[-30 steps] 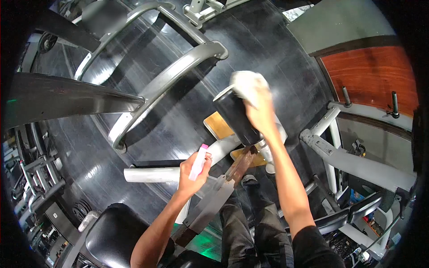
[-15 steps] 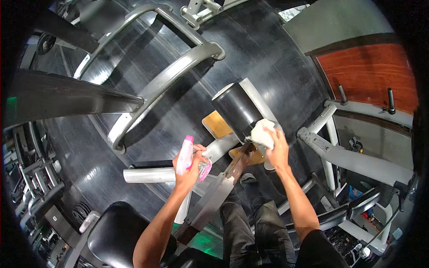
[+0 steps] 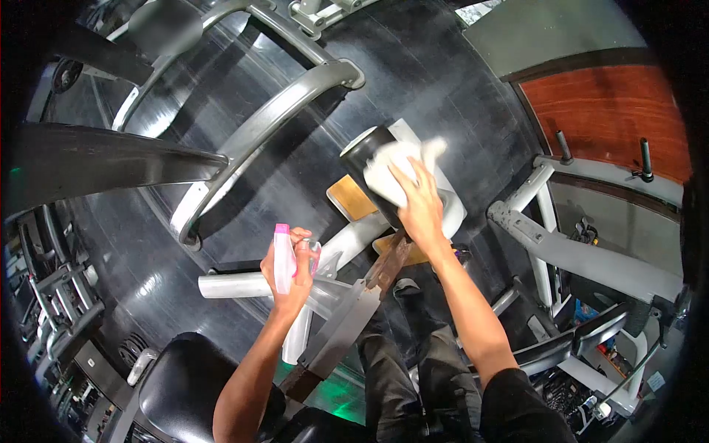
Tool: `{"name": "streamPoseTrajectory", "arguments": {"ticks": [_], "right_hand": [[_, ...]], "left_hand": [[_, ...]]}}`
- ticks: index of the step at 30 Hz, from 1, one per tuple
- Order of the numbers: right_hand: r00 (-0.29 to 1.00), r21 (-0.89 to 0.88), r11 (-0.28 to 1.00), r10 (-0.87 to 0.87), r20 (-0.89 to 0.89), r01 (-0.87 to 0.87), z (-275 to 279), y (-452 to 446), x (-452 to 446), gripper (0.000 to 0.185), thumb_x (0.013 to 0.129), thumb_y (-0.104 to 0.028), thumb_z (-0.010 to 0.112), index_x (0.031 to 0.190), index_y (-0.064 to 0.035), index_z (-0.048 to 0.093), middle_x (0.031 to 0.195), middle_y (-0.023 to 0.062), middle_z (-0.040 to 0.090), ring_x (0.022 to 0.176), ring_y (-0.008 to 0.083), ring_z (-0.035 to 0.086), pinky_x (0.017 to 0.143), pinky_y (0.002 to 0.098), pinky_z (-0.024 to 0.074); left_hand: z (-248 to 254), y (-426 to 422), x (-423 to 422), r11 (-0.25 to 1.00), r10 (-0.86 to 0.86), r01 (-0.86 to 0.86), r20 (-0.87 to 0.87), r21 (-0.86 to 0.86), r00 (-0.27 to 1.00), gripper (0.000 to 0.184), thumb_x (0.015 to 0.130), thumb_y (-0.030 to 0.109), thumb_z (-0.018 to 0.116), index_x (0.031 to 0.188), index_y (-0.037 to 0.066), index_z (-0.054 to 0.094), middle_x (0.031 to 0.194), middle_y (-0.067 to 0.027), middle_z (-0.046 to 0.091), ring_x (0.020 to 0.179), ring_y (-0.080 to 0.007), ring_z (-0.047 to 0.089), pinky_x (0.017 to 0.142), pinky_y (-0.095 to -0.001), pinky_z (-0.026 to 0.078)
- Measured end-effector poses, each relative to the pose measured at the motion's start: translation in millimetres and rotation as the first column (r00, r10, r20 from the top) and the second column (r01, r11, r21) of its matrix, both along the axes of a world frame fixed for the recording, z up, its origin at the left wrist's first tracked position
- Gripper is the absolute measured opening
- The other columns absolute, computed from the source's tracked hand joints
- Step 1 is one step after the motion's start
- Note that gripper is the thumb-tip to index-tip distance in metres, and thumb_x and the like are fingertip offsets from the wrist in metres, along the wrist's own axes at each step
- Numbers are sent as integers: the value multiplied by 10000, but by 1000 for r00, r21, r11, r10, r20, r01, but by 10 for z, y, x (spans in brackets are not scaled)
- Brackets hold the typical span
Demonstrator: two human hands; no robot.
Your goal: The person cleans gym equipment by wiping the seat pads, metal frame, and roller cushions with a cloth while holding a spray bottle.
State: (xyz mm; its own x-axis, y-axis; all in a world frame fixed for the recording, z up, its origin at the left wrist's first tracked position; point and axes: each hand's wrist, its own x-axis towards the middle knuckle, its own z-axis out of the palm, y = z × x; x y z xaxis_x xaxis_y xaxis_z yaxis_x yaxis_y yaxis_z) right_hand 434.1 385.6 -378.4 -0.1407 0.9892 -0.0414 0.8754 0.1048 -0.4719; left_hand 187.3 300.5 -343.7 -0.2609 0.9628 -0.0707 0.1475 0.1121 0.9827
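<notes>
My left hand [image 3: 294, 275] is wrapped round a spray bottle [image 3: 283, 258] with a pink tip and a pale body, held above the metal frame. A white cloth [image 3: 391, 171] lies under the fingers of my right hand [image 3: 422, 210], pressed against the black cylindrical pad [image 3: 360, 150]. The cloth covers the middle of the pad, whose pale end cap shows at the upper left. Beside and below the pad are two yellowish wooden plates [image 3: 351, 198].
A curved grey metal frame [image 3: 273, 118] stands at the upper left. A black padded seat [image 3: 188, 384] is at the lower left. On the right are a grey machine arm [image 3: 583, 257] and a red-brown wood panel [image 3: 605, 122]. A worn grey beam [image 3: 343, 332] runs between the seat and my legs.
My right hand with the cloth went down to the pad's lower end, then back up to its middle. My left hand has moved left with the bottle, which now points more upright.
</notes>
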Motion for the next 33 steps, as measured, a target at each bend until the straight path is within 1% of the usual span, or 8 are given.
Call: {"name": "streamPoseTrajectory", "arguments": {"ticks": [3,6,10,12,14,24,29,33], "right_hand": [[998,-70,997,20,54,-16,69,-582,472,843,604,144,630,1342,-263,599,1463,118,458,1336,347,451,1042,408,474],[992,-255,965,-92,-80,69,40,-775,909,693,657,174,547,1283,-117,613,1308,163,587,1206,359,573,1016,426,480],[861,-72,930,-362,-358,361,199,-229,843,522,737,97,471,1229,-16,601,1260,206,613,1154,353,606,1001,379,459],[849,81,944,-247,-467,319,225,212,543,478,781,33,522,1249,-27,598,1254,225,608,1182,357,580,1024,387,446],[965,239,971,44,-258,19,79,638,155,510,808,-15,573,1314,-82,568,1302,232,566,1252,371,520,1052,423,435],[997,-29,999,38,-74,-40,36,-302,422,788,661,125,585,1366,-225,565,1443,152,460,1328,397,443,1058,450,450],[937,-251,936,-295,-186,245,-162,-601,1091,588,723,152,466,1262,-40,605,1173,208,655,1142,343,629,993,397,474],[874,44,932,-319,-367,359,164,-37,700,546,745,89,476,1265,-24,601,1320,225,572,1254,354,547,1072,382,401]], "left_hand": [[14,0,10,999,35,-34,23,-40,999,94,943,55,600,912,-34,592,898,-129,685,730,-154,662,629,-278,521],[54,7,2,998,-42,41,-28,-49,999,92,946,58,603,925,-32,601,883,-120,686,642,-130,640,587,-268,508],[26,-8,49,998,-61,61,-60,3,996,85,945,58,615,946,-28,614,738,-78,651,572,-112,611,550,-268,499],[15,-18,49,995,-101,100,-74,-21,992,82,948,57,616,949,-25,615,703,-66,636,570,-106,611,545,-263,497],[-26,-42,54,994,-103,101,-46,-29,994,80,950,55,615,947,-25,614,707,-66,637,572,-103,611,544,-258,495],[-96,-121,117,993,-112,111,-11,-47,994,42,933,32,626,936,-10,622,819,-80,690,572,-104,622,528,-270,505],[-92,-161,144,982,-183,180,-61,-57,981,35,942,19,611,941,-9,589,906,-85,695,612,-89,623,542,-253,511],[-92,-157,128,980,-187,182,-57,-82,981,43,944,26,615,949,-3,583,910,-88,695,612,-91,628,543,-253,513]]}}
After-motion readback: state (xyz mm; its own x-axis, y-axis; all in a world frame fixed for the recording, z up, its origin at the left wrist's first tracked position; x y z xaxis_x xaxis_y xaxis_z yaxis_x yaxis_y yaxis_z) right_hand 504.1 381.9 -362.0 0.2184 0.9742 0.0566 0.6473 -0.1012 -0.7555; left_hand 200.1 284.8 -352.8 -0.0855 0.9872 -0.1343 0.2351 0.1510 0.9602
